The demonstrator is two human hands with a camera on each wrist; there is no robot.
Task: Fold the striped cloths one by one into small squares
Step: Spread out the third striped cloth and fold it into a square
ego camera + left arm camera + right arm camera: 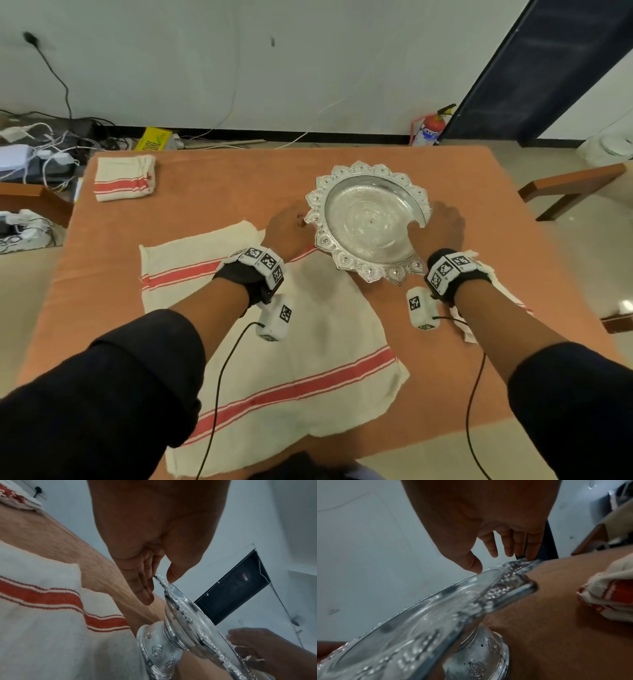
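Left hand (286,229) pinches the left rim of the silver pedestal plate (371,219), thumb on top, fingers (140,586) beneath. Right hand (440,228) grips the right rim, thumb over the edge, fingers under it. Plate foot sits on the orange table cover (205,205), touching the far corner of the spread striped cloth (274,359). Folded cloth (124,177) at far left corner. Crumpled cloth (611,592) just right of the right wrist.

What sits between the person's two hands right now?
The silver footed tray. The left hand pinches its rim on one side, the right hand grips the opposite side; the head view shows it best.
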